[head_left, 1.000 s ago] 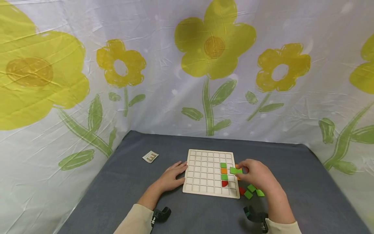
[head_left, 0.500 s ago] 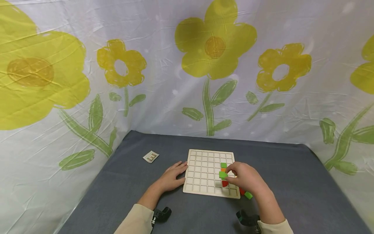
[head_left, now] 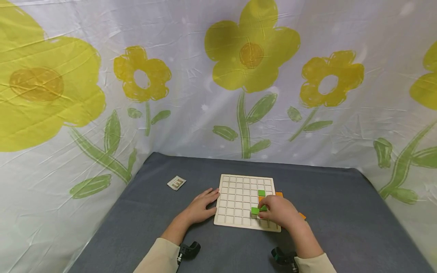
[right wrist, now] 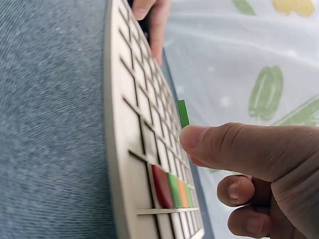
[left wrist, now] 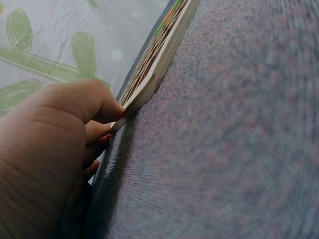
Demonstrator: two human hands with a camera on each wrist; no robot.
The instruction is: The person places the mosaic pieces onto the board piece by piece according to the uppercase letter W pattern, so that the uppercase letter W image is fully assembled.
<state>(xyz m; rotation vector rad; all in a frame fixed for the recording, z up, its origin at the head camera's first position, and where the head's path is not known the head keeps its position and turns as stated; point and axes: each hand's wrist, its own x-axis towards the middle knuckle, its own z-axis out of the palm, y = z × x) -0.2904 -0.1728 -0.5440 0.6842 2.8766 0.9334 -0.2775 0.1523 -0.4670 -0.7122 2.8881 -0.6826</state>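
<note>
A wooden grid board [head_left: 235, 201] lies flat on the dark grey cloth. My left hand [head_left: 201, 206] rests against its left edge, fingers extended; in the left wrist view the thumb [left wrist: 102, 107] touches the rim near a corner. My right hand [head_left: 281, 210] pinches a green tile [head_left: 255, 211] between thumb and fingers, close over the right part of the board. A column of tiles sits in the grid: a green tile [head_left: 261, 193], an orange one [right wrist: 183, 193], another green and a red tile with a curved side [right wrist: 162, 186]. In the head view my right hand hides part of this column.
Orange tiles [head_left: 279, 194] lie on the cloth [head_left: 341, 212] right of the board, partly hidden by my right hand and forearm. A small card [head_left: 176, 182] with a printed grid lies at the back left. A flowered curtain [head_left: 191, 125] hangs behind the table.
My right hand has carried the green tile leftward from the board's right edge and slightly nearer to me, past the tile column. The left hand and board have stayed put.
</note>
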